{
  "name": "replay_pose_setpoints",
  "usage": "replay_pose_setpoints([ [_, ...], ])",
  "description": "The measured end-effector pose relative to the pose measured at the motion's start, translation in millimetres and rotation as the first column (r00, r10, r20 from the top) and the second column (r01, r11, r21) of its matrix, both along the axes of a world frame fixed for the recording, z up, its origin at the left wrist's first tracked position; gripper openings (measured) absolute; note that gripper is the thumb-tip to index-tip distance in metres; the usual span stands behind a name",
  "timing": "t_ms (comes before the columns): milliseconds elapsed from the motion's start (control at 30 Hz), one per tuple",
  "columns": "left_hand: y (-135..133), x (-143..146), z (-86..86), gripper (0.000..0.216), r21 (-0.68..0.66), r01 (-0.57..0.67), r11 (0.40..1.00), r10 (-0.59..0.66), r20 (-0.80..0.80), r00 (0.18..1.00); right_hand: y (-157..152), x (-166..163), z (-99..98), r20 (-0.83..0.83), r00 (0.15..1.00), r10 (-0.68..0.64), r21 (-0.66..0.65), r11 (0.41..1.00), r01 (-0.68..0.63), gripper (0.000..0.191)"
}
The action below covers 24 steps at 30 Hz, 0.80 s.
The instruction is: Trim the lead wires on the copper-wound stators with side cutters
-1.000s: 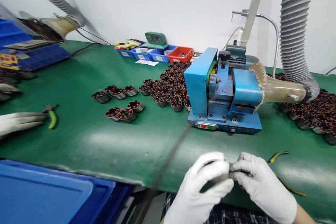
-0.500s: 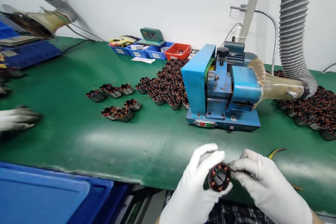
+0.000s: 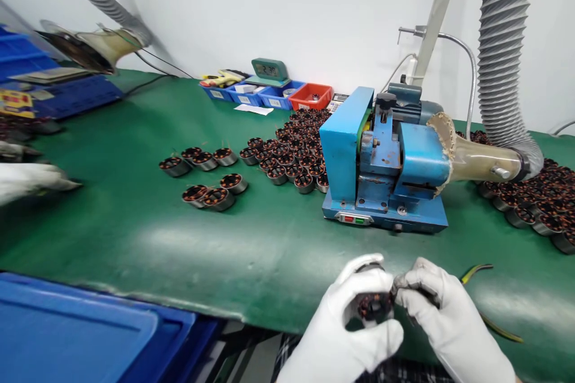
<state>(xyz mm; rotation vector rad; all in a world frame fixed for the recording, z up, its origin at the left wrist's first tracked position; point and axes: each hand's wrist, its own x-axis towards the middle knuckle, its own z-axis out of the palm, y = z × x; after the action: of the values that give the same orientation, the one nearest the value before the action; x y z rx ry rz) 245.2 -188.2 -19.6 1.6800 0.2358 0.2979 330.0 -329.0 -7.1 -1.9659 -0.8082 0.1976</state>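
Note:
My left hand (image 3: 345, 323), in a white glove, grips a motor stator (image 3: 375, 306) with dark and copper-coloured windings, near the front edge of the bench. Its fingers cover part of the stator's metal side. Close against the stator's right side is my right hand (image 3: 438, 305), also gloved, with thumb and fingers pinched together. What the pinch holds, if anything, is too small to make out. A pair of yellow-green handled pliers (image 3: 498, 330) lies beside my right hand, partly hidden by it.
A blue machine (image 3: 381, 161) with a suction hose (image 3: 507, 60) stands ahead. Rows of stators (image 3: 291, 149) sit left of it and more stators (image 3: 530, 203) right. Small bins (image 3: 309, 96) line the wall. At far left, a co-worker's gloved hand (image 3: 36, 182) reaches in; a blue crate (image 3: 81, 329) is below.
The stator has turned in my left hand, and its wound face now shows less. My right hand stays pinched beside it. The co-worker's hand has shifted, and the whole view has moved slightly.

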Motion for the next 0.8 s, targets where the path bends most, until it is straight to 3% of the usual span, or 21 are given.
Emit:
replay_pose_setpoints([
  [67,4.2,-1.8,-3.6,0.02,0.182,-0.027,0.983,-0.015,0.223,0.975,4.6,-2.8,1.3,-0.067,0.997,-0.042,-0.017,0.999,0.041,0.016],
  [167,9.1,-2.6,-6.4,0.045,0.384,-0.128,0.914,-0.016,0.351,0.936,5.6,-4.2,0.6,-0.202,0.978,-0.047,0.062,0.996,0.061,0.018],
  [267,12.0,-0.3,-1.8,0.057,0.337,0.015,0.941,-0.103,0.245,0.964,2.2,-4.9,-2.5,-0.263,0.964,-0.026,0.156,0.985,0.069,0.019],
  [367,13.1,1.6,6.6,0.037,0.219,0.192,0.957,-0.224,0.129,0.966,0.8,-6.8,-3.8,-0.101,0.992,-0.072,0.153,0.984,0.087,0.015],
  [433,12.5,1.8,6.9,0.02,0.273,0.182,0.945,-0.225,0.136,0.965,2.5,-7.3,-4.3,-0.019,0.992,-0.123,0.116,0.986,0.124,0.013],
  [467,11.9,1.8,3.8,0.017,0.363,0.13,0.923,-0.197,0.155,0.968,4.1,-6.7,-5.5,-0.055,0.99,-0.132,0.085,0.987,0.136,0.012],
  [500,11.2,1.9,-1.5,0.02,0.493,0.046,0.869,-0.162,0.195,0.967,5.8,-5.5,-7.9,-0.143,0.983,-0.118,0.042,0.991,0.125,0.016],
  [567,9.7,2.4,-17.0,0.038,0.721,-0.115,0.683,-0.128,0.273,0.953,9.0,-1.3,-16.8,-0.373,0.927,-0.04,-0.06,0.998,0.019,0.031],
  [600,9.2,3.0,-25.8,0.044,0.785,-0.155,0.6,-0.131,0.288,0.948,10.0,1.5,-22.9,-0.464,0.886,0.004,-0.1,0.993,-0.057,0.039],
  [633,8.9,3.7,-34.3,0.045,0.811,-0.156,0.563,-0.135,0.277,0.951,10.7,4.4,-29.3,-0.517,0.855,0.041,-0.133,0.983,-0.127,0.044],
  [700,9.6,5.6,-47.7,0.035,0.792,-0.064,0.607,-0.139,0.185,0.973,11.2,10.3,-39.9,-0.509,0.858,0.075,-0.206,0.957,-0.206,0.045],
  [800,13.4,8.4,-55.9,0.031,0.714,0.097,0.693,-0.14,0.002,0.99,12.3,18.3,-41.9,-0.385,0.912,0.138,-0.332,0.902,-0.277,0.028],
])
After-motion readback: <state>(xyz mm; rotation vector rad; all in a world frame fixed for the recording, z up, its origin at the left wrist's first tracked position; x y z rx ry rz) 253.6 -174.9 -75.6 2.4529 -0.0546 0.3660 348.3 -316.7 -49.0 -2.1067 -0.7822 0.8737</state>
